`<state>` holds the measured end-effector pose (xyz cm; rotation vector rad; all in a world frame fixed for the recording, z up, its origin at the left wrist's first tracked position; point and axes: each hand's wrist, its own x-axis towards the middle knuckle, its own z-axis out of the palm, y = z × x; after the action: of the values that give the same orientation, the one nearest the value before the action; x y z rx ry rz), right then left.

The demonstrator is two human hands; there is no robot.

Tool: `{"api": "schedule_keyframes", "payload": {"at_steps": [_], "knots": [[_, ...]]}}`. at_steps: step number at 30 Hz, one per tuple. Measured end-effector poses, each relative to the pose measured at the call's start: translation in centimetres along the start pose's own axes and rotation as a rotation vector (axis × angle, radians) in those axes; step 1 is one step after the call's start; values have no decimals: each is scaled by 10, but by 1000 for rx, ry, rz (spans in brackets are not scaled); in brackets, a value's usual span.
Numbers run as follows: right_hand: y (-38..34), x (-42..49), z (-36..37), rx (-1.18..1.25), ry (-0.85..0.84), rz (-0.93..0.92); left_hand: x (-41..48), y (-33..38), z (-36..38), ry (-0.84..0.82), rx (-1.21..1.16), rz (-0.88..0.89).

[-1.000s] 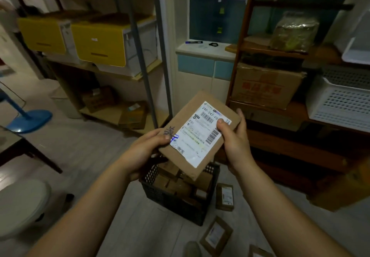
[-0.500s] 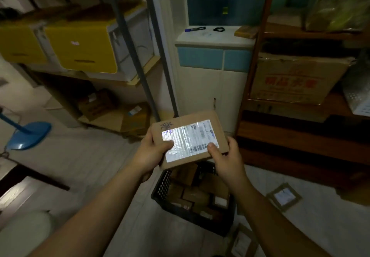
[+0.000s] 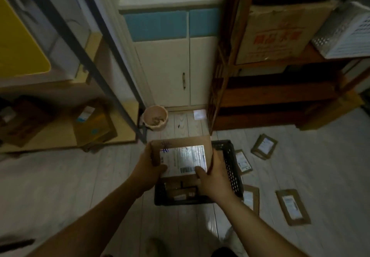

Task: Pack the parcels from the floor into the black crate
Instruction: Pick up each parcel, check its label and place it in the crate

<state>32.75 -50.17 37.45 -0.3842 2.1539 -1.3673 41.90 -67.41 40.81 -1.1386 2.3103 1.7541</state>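
A flat brown cardboard parcel [image 3: 181,156] with a white shipping label is held level just above the black crate [image 3: 230,168]. My left hand [image 3: 149,168] grips its left edge and my right hand [image 3: 212,178] grips its lower right corner. The crate stands on the pale floor and holds several small brown parcels [image 3: 180,191], partly hidden under the held one. Several more labelled parcels lie on the floor to the crate's right, among them one at the far right [image 3: 292,206], one further back [image 3: 264,146] and one against the crate [image 3: 242,161].
A metal shelf rack [image 3: 112,42] with yellow bins stands on the left, a wooden shelf unit [image 3: 260,96] with a cardboard box and white basket on the right. A white cabinet [image 3: 174,70] and a pink bowl [image 3: 155,117] sit behind the crate.
The parcel has come down from chest height and turned flat over the crate, still in both hands. My view has tilted down toward the floor.
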Motion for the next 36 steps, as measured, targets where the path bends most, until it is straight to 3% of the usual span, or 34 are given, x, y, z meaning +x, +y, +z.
{"api": "schedule_keyframes", "payload": {"at_steps": [6,12,21,24,36], "knots": [[62,42,40,-101,-46,109,55,-71,19,-23,43,-43],[176,104,88,-181,-187,203,133,-188,65,-3,106,-86],[366,175,169,-299,-394,299,215,-357,133,-185,522,-282],[399,186,185,-351,-419,356,229,-392,148,-291,626,-332],[448,203,210,-470,-552,422,250,-459,166,-361,855,-248]]}}
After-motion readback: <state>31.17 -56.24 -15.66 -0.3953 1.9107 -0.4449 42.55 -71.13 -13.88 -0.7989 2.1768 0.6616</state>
